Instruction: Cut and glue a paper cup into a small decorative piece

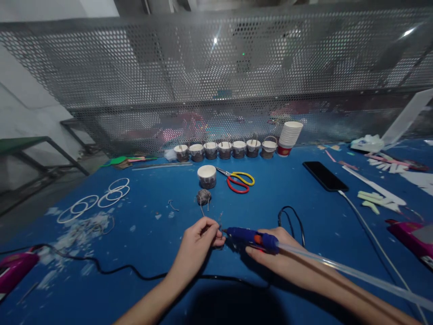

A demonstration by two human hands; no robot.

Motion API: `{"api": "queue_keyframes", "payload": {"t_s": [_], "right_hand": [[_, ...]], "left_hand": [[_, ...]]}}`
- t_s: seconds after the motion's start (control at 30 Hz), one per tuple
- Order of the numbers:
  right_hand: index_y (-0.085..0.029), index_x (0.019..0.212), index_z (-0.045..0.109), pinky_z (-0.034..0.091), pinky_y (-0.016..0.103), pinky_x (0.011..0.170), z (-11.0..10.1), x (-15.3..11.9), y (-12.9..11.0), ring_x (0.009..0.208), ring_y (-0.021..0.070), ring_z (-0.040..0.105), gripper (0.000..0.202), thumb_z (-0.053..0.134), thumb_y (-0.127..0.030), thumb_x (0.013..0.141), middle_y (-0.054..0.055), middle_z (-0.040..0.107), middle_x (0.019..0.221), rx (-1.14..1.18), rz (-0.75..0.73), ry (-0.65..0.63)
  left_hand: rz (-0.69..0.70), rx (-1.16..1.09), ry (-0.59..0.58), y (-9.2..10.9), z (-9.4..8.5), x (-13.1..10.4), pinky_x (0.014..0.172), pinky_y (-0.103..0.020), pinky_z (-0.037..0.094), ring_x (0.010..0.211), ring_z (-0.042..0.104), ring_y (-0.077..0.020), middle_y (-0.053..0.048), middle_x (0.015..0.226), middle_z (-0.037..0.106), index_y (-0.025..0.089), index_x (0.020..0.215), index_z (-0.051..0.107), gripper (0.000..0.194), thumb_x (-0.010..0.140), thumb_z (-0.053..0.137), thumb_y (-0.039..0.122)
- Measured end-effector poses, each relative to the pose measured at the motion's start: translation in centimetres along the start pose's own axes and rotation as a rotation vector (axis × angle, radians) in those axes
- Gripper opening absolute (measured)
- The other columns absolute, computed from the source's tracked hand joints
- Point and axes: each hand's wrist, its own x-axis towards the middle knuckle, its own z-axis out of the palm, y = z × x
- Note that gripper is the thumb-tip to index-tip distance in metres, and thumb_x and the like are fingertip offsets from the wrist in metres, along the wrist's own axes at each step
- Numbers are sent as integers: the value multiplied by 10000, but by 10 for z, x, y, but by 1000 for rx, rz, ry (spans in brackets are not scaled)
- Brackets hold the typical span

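Note:
My right hand (274,253) is wrapped round a blue hot glue gun (250,238), with a long clear glue stick (338,266) running out of its back. The gun's nozzle points left and reaches the fingertips of my left hand (201,237). Those fingers are pinched on a thin strand of grey yarn (220,221). Just beyond lies a small ball of grey yarn (204,197), its loose end trailing toward my left hand. Behind the ball stands a white paper cup wrapped in grey (207,177). Scissors with red and yellow handles (238,179) lie beside that cup.
Several grey-wrapped cups (225,150) line the back by a perforated metal panel (203,67). A cup stack (290,137) stands at their right. White rings (113,193) and scraps lie left, a phone (324,176) right. A black cable (128,267) crosses the blue table (149,225).

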Motion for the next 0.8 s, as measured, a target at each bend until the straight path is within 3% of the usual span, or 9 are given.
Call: {"api": "queue_keyframes", "payload": {"t_s": [0.63, 0.8], "right_hand": [[-198, 531, 446, 257, 231, 445, -3, -1, -2, 467, 88, 312, 242, 531, -284, 740, -51, 403, 504, 35, 42, -23], [-201, 554, 516, 266, 236, 402, -10, 5, 8, 401, 94, 356, 299, 556, -436, 733, -38, 425, 453, 182, 208, 5]], "left_hand": [[17, -8, 19, -1, 0, 1, 650, -280, 582, 611, 665, -154, 4, 618, 623, 152, 692, 615, 241, 703, 675, 386], [20, -18, 29, 1, -2, 1, 639, -278, 580, 600, 675, -161, 7, 605, 617, 155, 686, 606, 244, 698, 670, 391]]}}
